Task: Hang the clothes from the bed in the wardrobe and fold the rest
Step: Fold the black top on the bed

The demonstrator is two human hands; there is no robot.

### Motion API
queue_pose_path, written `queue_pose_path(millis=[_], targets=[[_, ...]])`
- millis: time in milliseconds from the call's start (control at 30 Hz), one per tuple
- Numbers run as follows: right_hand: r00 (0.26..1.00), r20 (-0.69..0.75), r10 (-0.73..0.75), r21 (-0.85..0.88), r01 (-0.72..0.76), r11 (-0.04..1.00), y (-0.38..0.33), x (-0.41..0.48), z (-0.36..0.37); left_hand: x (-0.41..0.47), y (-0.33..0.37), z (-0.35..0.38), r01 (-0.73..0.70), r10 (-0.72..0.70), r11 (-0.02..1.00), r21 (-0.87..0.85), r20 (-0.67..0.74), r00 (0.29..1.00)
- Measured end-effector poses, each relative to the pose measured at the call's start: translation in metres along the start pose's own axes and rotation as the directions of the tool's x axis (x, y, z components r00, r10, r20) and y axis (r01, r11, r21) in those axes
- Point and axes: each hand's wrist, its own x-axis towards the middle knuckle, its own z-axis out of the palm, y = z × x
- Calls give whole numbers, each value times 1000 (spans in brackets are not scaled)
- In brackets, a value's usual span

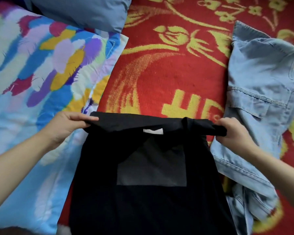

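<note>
1. The black garment [151, 167] is at the centre, over the bed's red blanket [168, 82]. Its top edge is stretched between 2 hands, and a white label [153, 131] shows just below that edge.
2. The left hand [70, 126] pinches the top-left corner, with the fingers curled over the cloth. The right hand [232, 131] grips the bunched top-right corner.
3. The step in hand appears to be squaring the garment for a fold. To do it well, hold the top edge taut and level and spread the bunched right corner. Lay the cloth flat on the blanket between the patterned quilt [41, 68] and the denim jacket [261, 99], then smooth it before folding.
4. Count: 1 black garment, 1 denim jacket just beside it on the right, 1 patterned quilt, 1 blue-grey pillow [85, 11] and 2 hands.
</note>
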Motion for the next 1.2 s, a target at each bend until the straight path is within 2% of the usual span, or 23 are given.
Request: queue_pose_path(millis=[100,133,200,233,267,333,367,400,433,500,533,600,667,733,800,900,933,1000,1033,1067,1100,1133,1200], targets=[[992,-67,-105,-93,98,991,10,-34,25,-30,-27,10,39,-38,999,20,-29,999],[983,-76,-169,-147,157,977,13,-44,33,-39,-38,14,32,-30,997,76,-24,999],[963,-49,-265,-288,240,927,15,-67,44,-59,-59,22,-42,50,953,299,-21,999],[954,-24,-297,-356,270,895,17,-76,49,-68,-69,27,-120,141,886,448,-13,990],[950,13,-313,-417,290,862,17,-84,54,-75,-77,31,-222,249,776,590,36,968],[955,134,-263,-527,294,797,13,-101,62,-91,-94,42,-332,378,469,818,154,913],[954,202,-222,-558,298,774,9,-108,69,-97,-100,49,-324,360,351,879,193,913],[946,270,-182,-562,308,768,3,-113,77,-101,-105,58,-308,309,281,909,218,926],[939,316,-137,-551,299,779,-5,-117,82,-104,-109,70,-301,243,249,920,242,939],[931,338,-139,-513,306,802,-19,-120,98,-108,-114,92,-315,105,200,928,300,948],[924,352,-148,-496,318,808,-26,-119,104,-107,-116,103,-325,84,161,932,315,945],[920,373,-123,-501,312,808,-31,-114,112,-100,-115,116,-303,68,164,939,296,953],[927,365,-82,-516,274,811,-22,-108,122,-92,-118,120,-218,19,173,961,218,976],[893,450,14,-521,250,816,-13,-105,128,-85,-136,116,-174,-69,81,981,180,981],[881,471,35,-514,242,823,-7,-105,134,-82,-146,111,-186,-181,53,981,192,965],[851,524,37,-480,259,838,-8,-101,125,-78,-131,105,-225,-265,57,973,232,936],[875,484,-35,-454,285,844,-12,-96,116,-74,-117,105,-229,-212,77,970,240,947],[933,305,-190,-400,307,864,-20,-79,99,-61,-87,105,-253,81,157,955,243,967],[956,197,-217,-381,278,882,-22,-68,90,-50,-74,105,-259,238,217,941,206,949],[972,113,-207,-360,234,903,-24,-58,84,-38,-65,102,-235,336,278,931,135,932],[986,77,-151,-337,168,926,-26,-47,80,-24,-57,98,-171,296,326,930,71,953],[994,90,-66,-341,93,935,-28,-35,76,-10,-53,93,-94,197,356,930,24,980],[985,165,51,-366,13,930,-17,-10,75,21,-53,86,17,20,333,943,-25,999]])
